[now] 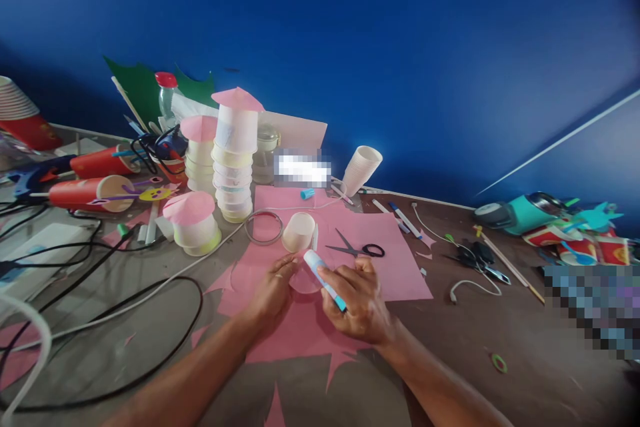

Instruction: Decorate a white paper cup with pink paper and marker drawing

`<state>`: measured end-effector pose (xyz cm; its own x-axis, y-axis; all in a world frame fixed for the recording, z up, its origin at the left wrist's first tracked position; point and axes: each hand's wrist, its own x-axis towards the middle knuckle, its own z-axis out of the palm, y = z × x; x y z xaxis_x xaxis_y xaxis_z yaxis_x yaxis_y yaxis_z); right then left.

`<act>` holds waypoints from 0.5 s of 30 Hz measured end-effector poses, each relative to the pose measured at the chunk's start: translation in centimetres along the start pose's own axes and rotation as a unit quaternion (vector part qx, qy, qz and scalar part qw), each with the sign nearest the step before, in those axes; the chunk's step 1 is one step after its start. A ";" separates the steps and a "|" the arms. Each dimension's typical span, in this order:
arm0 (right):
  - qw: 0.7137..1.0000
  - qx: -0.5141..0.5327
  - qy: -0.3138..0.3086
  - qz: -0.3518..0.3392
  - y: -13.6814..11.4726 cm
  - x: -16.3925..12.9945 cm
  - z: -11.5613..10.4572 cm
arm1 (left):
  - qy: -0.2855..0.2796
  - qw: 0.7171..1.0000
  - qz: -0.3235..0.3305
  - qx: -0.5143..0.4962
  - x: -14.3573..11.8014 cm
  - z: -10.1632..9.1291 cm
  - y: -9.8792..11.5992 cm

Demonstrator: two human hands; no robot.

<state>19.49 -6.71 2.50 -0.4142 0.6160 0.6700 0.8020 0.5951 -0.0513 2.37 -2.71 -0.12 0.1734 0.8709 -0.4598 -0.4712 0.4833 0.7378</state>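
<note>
A round piece of pink paper (303,284) is pinched at its left edge by my left hand (277,285). My right hand (356,299) is closed around a white and blue glue stick (320,275), its uncapped end over the paper's upper edge. Just beyond my hands a white paper cup (299,232) rests on pink paper sheets (400,263). Black-handled scissors (357,250) lie with blades apart to the right. A light blue cap (307,193) sits farther back.
Stacked cup towers with pink cone tops (235,160) stand at the back left, a shorter one (193,223) nearer. Nested white cups (363,167) lean near the wall. Black cables (185,347) loop across the left. Markers (406,220) and a white cord (475,287) lie to the right.
</note>
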 end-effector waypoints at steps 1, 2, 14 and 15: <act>1.000 -0.006 -0.003 -0.001 0.0 0.0 0.1 | -0.007 1.000 -0.006 -0.001 0.0 0.0 0.0; 1.000 -0.014 -0.002 0.005 0.1 0.0 0.1 | -0.017 1.000 -0.009 -0.006 0.0 0.0 0.0; 1.000 -0.019 -0.003 0.012 0.0 -0.1 0.1 | -0.021 0.999 0.000 -0.026 -0.3 0.5 0.6; 0.999 -0.027 0.000 0.021 0.1 -0.1 0.2 | -0.024 0.999 -0.001 -0.035 -0.2 0.5 0.5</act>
<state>19.55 -6.62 2.29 -0.3791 0.6403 0.6680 0.8411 0.5394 -0.0397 2.50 -2.59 0.60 0.2138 0.8745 -0.4354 -0.5308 0.4782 0.6998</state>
